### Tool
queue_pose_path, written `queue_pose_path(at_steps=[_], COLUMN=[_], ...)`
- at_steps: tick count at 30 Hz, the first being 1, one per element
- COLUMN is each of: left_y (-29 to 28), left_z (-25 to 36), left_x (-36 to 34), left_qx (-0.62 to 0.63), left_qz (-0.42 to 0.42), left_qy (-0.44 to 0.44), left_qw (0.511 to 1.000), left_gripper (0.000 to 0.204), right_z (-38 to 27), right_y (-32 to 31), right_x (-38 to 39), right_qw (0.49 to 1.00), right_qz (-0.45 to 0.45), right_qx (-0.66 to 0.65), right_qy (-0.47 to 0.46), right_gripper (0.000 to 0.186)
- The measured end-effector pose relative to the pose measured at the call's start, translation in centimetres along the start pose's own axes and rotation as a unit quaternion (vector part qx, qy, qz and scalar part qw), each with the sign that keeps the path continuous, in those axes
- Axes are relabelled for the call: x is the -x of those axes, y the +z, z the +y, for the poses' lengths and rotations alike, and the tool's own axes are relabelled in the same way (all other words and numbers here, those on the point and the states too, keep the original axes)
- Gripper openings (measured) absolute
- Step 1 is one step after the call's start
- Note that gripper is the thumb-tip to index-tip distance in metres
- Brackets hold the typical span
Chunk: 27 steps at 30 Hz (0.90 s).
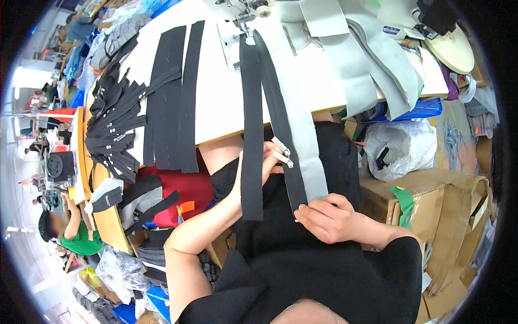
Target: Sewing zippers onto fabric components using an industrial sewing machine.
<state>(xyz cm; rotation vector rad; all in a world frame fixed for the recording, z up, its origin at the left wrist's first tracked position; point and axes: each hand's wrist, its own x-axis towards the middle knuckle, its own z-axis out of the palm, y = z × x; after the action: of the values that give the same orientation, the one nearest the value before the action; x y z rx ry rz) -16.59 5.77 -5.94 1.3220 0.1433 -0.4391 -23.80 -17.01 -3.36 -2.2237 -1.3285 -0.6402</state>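
My left hand [267, 162] is closed on a black zipper tape [281, 129] by its silver slider [288, 159] and a small pale piece, partly hidden behind a loose black strip [251, 119] hanging over the table edge. My right hand [326, 218] pinches the lower end of the zipper tape, which lies along a long light grey fabric strip [305, 135]. The upper ends of these strips reach the presser foot of a sewing machine [248, 27] on the white table [218, 108].
Black strips [167, 97] and bundled zippers [110, 119] lie left on the table, grey fabric pieces [350, 65] right. Cardboard boxes [421, 216] and a white plastic bag [402, 146] stand at my right. A co-worker in green [81, 243] works at the left.
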Motion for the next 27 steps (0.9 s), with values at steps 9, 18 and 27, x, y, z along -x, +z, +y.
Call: queue_pose_path(at_steps=[9,18,27], left_y=[0.8,1.4,-0.7], left_z=[2.7,2.9,3.5], left_x=[-1.3,-1.1,1.1], left_qx=[-0.101,-0.191,-0.233], left_qz=[0.098,0.133,0.023], left_qy=[0.024,0.067,-0.06], left_qw=[0.99,0.97,0.97], left_gripper=[0.022,0.024,0.027], right_z=[0.2,-0.8,-0.5], right_y=[0.2,3.5,3.5], right_x=[-0.1,1.4,1.5], right_qw=[1.0,0.983,0.982], right_qz=[0.011,0.057,0.06], right_qx=[-0.016,-0.112,-0.12], right_qy=[0.006,0.131,0.134], right_gripper=[0.013,0.017,0.015])
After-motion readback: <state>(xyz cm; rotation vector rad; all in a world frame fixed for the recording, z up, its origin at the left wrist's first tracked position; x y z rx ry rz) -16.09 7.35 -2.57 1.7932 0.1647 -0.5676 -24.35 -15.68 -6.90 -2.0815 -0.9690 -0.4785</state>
